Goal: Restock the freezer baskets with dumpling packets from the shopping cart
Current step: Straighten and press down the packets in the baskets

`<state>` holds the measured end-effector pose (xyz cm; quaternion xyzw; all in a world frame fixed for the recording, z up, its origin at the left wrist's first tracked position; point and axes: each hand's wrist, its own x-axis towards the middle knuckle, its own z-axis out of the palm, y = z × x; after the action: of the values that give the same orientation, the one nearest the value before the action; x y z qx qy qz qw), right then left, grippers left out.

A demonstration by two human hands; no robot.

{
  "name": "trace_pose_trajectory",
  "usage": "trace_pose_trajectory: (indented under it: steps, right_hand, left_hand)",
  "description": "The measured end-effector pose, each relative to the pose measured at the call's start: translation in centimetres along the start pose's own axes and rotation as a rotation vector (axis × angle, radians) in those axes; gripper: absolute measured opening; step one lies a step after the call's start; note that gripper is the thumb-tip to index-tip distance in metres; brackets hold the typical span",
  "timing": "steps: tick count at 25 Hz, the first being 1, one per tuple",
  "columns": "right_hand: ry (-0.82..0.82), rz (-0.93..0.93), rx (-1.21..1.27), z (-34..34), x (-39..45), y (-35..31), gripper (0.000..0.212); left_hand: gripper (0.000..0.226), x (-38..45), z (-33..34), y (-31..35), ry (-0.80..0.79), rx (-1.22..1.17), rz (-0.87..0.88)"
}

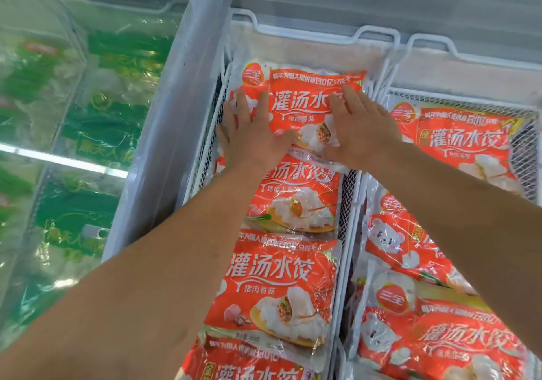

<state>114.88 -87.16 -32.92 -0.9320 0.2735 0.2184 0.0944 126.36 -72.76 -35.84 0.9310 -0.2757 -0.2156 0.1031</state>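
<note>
**Hands pressing a dumpling packet into the far end of a freezer basket**

Both hands are being laid flat on the far packet (305, 106): the left hand (252, 133) is being spread over its left edge, and the right hand (360, 130) over its right half, fingers straight in both cases, so nothing is being gripped. The packet is being seated at the far end of the white wire basket (223, 92), its near edge overlapping the next packet (296, 200). Nearer still, a third packet (281, 291) and part of a fourth (258, 371) are lying in an overlapping row, so this basket is being judged nearly full along its visible length. To the right, the neighbouring basket (457, 98) is likewise being shown stocked with red packets (466, 145). On the left, green packages (96, 133) are being viewed through a closed glass lid (58, 159). The shopping cart is not being shown, so the number of packets left to transfer cannot be told; the present packet appears to be receiving its final settling.
</note>
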Motion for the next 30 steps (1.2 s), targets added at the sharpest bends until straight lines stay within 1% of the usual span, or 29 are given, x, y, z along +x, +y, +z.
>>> trace_pose_trajectory:
  steps: [1, 2, 3, 4, 5, 6, 7, 8, 9, 10, 11, 13, 17, 20, 24, 26, 27, 30]
  right_hand:
    - [0.071, -0.027, 0.051, 0.2, -1.1, -0.1, 0.093]
    - [0.165, -0.087, 0.116, 0.8, -2.5, -0.5, 0.077]
    - [0.247, -0.168, 0.188, 1.6, -4.3, -1.2, 0.056]
    - [0.258, -0.247, 0.222, 2.4, -6.0, -1.9, 0.040]
    - [0.189, -0.313, 0.213, 3.1, -7.4, -2.7, 0.036]
    - [0.092, -0.343, 0.181, 3.9, -8.1, -3.7, 0.043]
    - [0.011, -0.326, 0.135, 4.4, -8.4, -4.6, 0.058]
    - [-0.033, -0.277, 0.093, 4.9, -8.1, -5.1, 0.076]
    - [-0.050, -0.221, 0.077, 5.2, -7.9, -5.6, 0.091]
    - [-0.059, -0.179, 0.068, 5.6, -7.9, -5.9, 0.101]
    - [-0.068, -0.147, 0.059, 5.9, -8.0, -6.1, 0.106]
    - [-0.109, -0.102, 0.053, 6.6, -8.5, -6.2, 0.109]
    - [-0.149, -0.074, 0.059, 6.9, -9.6, -6.0, 0.107]
    - [-0.121, -0.093, 0.072, 6.7, -9.0, -6.0, 0.108]
    - [-0.142, -0.120, 0.094, 6.6, -8.7, -5.8, 0.106]
    - [-0.129, -0.113, 0.130, 6.8, -9.1, -5.5, 0.096]
    - [-0.083, -0.122, 0.180, 6.9, -9.5, -5.4, 0.085]
    - [0.166, -0.155, 0.358, 7.8, -13.8, -5.9, 0.053]
  left_hand:
    - [0.081, -1.3, -0.1, -0.4, 0.102, -0.051, -0.008]
    - [0.069, -2.9, 0.0, -1.1, 0.212, -0.103, -0.012]
    - [0.055, -4.5, 0.1, -1.8, 0.282, -0.150, -0.017]
    - [0.043, -5.9, 0.4, -2.5, 0.286, -0.171, -0.026]
    - [0.043, -7.1, 0.8, -3.1, 0.228, -0.160, -0.033]
    - [0.056, -8.1, 1.2, -3.7, 0.131, -0.107, -0.025]
    - [0.077, -8.9, 1.6, -4.1, 0.013, -0.036, -0.009]
    - [0.096, -9.1, 1.9, -4.2, -0.083, 0.025, 0.000]
    - [0.107, -9.2, 2.1, -4.4, -0.136, 0.065, -0.001]
    - [0.113, -9.2, 2.1, -4.6, -0.168, 0.080, -0.003]
    - [0.115, -9.1, 2.1, -4.7, -0.192, 0.085, 0.001]
    - [0.115, -9.3, 2.0, -5.0, -0.223, 0.123, 0.023]
    - [0.111, -9.8, 2.0, -5.0, -0.297, 0.127, 0.071]
    - [0.110, -10.1, 2.0, -5.1, -0.266, 0.111, 0.028]
    - [0.108, -10.1, 2.1, -5.3, -0.257, 0.108, 0.004]
    - [0.102, -10.0, 2.1, -5.2, -0.237, 0.080, -0.011]
    - [0.096, -10.1, 2.1, -5.2, -0.193, 0.052, -0.016]
    - [0.073, -12.9, 1.6, -5.5, 0.013, -0.115, 0.028]
